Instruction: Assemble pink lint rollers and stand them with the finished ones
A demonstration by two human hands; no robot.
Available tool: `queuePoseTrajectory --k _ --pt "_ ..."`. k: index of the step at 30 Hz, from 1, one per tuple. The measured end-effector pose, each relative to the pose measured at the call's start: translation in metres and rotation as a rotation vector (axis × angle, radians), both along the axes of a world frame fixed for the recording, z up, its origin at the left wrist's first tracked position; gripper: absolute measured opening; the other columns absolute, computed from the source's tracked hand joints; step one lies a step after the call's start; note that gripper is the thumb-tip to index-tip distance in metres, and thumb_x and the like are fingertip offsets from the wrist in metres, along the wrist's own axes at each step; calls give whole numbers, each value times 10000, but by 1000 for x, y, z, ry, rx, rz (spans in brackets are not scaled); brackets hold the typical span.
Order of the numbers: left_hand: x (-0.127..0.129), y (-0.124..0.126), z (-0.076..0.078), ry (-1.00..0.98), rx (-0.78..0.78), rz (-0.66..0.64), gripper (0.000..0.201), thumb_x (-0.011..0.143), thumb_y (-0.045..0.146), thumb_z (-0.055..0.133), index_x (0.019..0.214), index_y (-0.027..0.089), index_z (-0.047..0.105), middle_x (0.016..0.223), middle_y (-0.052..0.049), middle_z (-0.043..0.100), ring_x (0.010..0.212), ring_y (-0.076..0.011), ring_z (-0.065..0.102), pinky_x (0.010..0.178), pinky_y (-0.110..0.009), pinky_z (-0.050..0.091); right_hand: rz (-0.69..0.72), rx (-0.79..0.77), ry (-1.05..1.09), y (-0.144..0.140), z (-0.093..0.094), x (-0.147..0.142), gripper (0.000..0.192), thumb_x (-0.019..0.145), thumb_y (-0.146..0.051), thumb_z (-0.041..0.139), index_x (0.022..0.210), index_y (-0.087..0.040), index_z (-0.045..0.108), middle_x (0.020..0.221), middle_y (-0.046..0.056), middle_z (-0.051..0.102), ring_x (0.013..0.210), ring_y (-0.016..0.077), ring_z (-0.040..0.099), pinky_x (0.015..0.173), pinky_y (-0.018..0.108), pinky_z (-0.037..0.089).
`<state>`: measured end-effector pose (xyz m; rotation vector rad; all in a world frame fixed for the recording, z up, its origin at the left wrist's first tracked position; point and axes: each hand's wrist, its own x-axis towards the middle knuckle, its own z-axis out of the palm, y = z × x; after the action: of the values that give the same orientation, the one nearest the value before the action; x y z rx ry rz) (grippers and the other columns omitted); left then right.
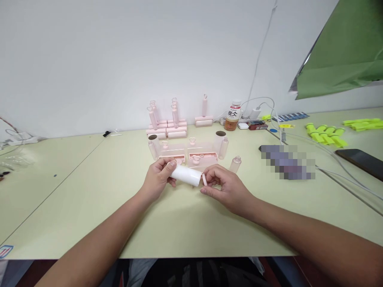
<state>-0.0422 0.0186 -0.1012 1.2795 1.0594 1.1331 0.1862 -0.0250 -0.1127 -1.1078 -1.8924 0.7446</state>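
My left hand (158, 177) is closed around one end of a white sticky-paper roll (185, 175), held tilted above the table. At the roll's right end, my right hand (224, 185) pinches a small round pink end cap (204, 179). The cap faces the roll's end; whether they touch I cannot tell. Just beyond my hands lie two pink lint roller cases (203, 156), with heart-shaped pink loops (192, 141) among them. Clear pink handle tubes (235, 164) stand nearby, and two upright rolls with brown cores (220, 139) flank the cases.
Several assembled pink lint rollers (176, 131) stand by the wall. A drink bottle (232, 115), white cables (266, 99) and a charger (255, 113) are at the back right. Bright yellow pieces (326, 135), a phone (362, 162) and a blurred-out object (285, 162) lie on the right.
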Motion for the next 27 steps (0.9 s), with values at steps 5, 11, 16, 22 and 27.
queuePoseTrajectory --k 5,11,16,22,27 --pt "2 -3 1 -6 -17 -37 480 714 547 760 910 139 602 673 20 593 481 -101 573 423 -241 532 -3 -9 26 0 0 0 196 812 -288 713 790 -218 531 910 27 607 791 166 566 711 302 477" --pt "0 -4 1 -3 -29 -115 450 728 531 759 882 153 572 718 14 589 528 -112 604 444 -241 541 -30 5 109 0 0 -1 237 803 -312 733 766 -218 518 898 25 584 746 153 553 668 290 487" --pt "-1 -6 3 60 -44 -214 475 726 559 746 903 154 573 712 -2 611 530 -135 629 430 -234 526 -40 47 193 0 -2 1 248 799 -325 748 766 -215 527 936 34 577 762 153 555 655 281 490" --pt "-4 -12 6 196 -67 -409 537 732 521 745 1091 131 658 639 -13 625 478 -124 586 392 -197 429 -15 75 191 0 2 3 221 817 -328 733 797 -214 544 953 42 594 732 146 552 633 277 484" --pt "-6 -13 8 276 -13 -452 517 733 463 756 1129 138 689 635 2 603 471 -92 505 439 -199 384 7 94 137 0 2 3 204 833 -319 715 818 -220 537 980 52 622 758 157 572 658 292 503"
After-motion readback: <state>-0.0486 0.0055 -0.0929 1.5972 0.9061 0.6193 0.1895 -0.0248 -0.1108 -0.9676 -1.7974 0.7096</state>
